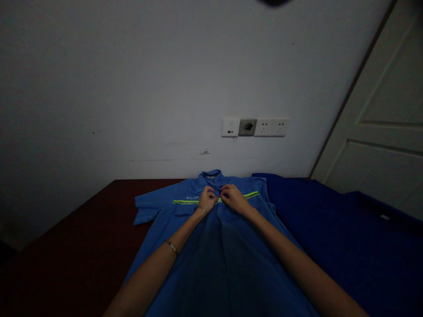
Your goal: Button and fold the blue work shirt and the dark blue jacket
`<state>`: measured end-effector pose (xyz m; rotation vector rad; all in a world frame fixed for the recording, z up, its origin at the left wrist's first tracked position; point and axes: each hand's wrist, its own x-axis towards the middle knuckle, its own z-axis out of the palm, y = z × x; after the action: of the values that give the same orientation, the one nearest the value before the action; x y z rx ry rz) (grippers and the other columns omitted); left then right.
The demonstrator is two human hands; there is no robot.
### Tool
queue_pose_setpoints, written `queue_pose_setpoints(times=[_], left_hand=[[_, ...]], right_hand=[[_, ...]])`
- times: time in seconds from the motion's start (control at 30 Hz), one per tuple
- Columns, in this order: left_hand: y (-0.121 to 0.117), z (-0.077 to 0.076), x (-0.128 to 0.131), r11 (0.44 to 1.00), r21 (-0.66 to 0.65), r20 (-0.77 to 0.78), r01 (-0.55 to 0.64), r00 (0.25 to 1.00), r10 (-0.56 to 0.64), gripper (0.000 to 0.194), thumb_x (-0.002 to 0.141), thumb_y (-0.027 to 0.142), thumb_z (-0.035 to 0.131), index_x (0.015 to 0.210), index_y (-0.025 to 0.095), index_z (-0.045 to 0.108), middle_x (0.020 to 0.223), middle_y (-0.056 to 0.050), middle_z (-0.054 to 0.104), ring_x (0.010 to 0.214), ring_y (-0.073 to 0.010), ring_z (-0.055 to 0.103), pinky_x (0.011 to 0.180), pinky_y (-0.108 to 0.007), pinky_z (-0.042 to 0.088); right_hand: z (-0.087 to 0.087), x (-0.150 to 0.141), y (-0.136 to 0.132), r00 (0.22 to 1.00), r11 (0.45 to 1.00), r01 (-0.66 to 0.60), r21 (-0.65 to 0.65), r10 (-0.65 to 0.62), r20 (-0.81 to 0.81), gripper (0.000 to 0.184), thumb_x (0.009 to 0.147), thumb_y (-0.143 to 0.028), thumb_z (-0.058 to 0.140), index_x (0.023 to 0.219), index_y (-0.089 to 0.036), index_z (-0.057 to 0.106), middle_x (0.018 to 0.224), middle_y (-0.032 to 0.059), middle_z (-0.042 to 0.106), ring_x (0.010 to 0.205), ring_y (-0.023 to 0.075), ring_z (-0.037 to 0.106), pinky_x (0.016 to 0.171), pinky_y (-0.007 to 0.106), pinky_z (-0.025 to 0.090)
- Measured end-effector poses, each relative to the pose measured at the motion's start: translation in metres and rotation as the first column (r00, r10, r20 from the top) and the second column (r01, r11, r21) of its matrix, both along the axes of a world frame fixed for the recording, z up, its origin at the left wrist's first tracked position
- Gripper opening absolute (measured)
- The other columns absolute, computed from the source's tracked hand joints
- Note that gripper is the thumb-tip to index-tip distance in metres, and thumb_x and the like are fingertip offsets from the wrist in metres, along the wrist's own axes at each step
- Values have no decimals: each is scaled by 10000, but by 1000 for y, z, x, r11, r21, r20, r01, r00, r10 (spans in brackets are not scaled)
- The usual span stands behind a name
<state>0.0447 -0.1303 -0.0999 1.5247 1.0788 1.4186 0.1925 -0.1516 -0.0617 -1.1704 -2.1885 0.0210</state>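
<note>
Working on the shirt (211,246), laid front up on the table (86,220), with its collar (201,181) close to the far edge by the wall (148,88) and its body running down toward the near edge. Spread to the right of it, over the table's right side and far right corner: a dark blue cloth (327,233), partly beside the right sleeve.

Gripping with both hands just below the collar, at the chest stripe (185,202): fingertips of the left hand (207,200) closed on the front opening, fingertips of the right hand (234,198) closed on it too, very near the left. Too small and dim to tell any button or hole between them.

To do this fine fingertip work well, hold the two front edges level and lapped evenly, with the stripe lining up across the opening. Pinch close to the edge, taking only a little cloth. Lift slightly off the table to make room for the thumbs, and steady with one hand while working with the other. Avoid tugging sideways, likely to skew the collar or pucker the placket (224,237). Rest the forearms lightly, so as not to drag the lower front.
</note>
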Motion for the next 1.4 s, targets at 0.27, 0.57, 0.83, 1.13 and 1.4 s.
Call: queue_pose_setpoints(times=[0.27, 0.57, 0.83, 1.13, 1.4], left_hand=[[-8, 7, 2, 994, 103, -123, -30, 992, 43, 283, 559, 46, 589, 757, 182, 439, 512, 96, 496, 492, -72, 490, 548, -187, 361], [-8, 6, 3, 992, 121, -99, -46, 993, 58, 232, 635, 181, 620, 784, 187, 442, 485, 95, 490, 472, -82, 494, 528, -190, 355], [-2, 3, 2, 1000, 1, 15, -28, 999, 28, 317, 594, 294, 659, 688, 193, 374, 426, 116, 429, 396, -60, 414, 432, -167, 279], [-5, 6, 2, 996, 67, -84, -55, 995, 61, 212, 640, 172, 584, 689, 190, 378, 453, 108, 452, 425, -61, 432, 477, -172, 319], [-3, 5, 3, 997, 67, -83, -47, 995, 53, 228, 635, 134, 586, 679, 187, 369, 445, 116, 410, 417, -54, 397, 467, -166, 298]], right_hand=[[-6, -1, -4, 995, 996, 56, 70, -62, 79, 103, 771, -179, 555, 762, -183, 658, 995, 67, 579, 956, 210, 468, 785, 314, 426], [-14, 0, -1, 999, 994, 0, 110, -3, 33, 123, 798, -174, 524, 807, -170, 646, 961, 67, 590, 944, 197, 472, 807, 322, 425], [-13, -1, -4, 999, 989, -49, 142, 46, 20, 123, 813, -164, 502, 792, -159, 623, 906, 67, 593, 924, 183, 473, 805, 311, 424], [-11, 0, -4, 998, 992, -53, 116, 49, 33, 135, 818, -170, 490, 789, -170, 621, 852, 65, 589, 896, 187, 478, 788, 318, 415], [-12, 1, -4, 998, 993, -54, 108, 57, -22, 115, 814, -185, 510, 786, -165, 620, 843, 55, 601, 876, 176, 485, 787, 302, 406]])
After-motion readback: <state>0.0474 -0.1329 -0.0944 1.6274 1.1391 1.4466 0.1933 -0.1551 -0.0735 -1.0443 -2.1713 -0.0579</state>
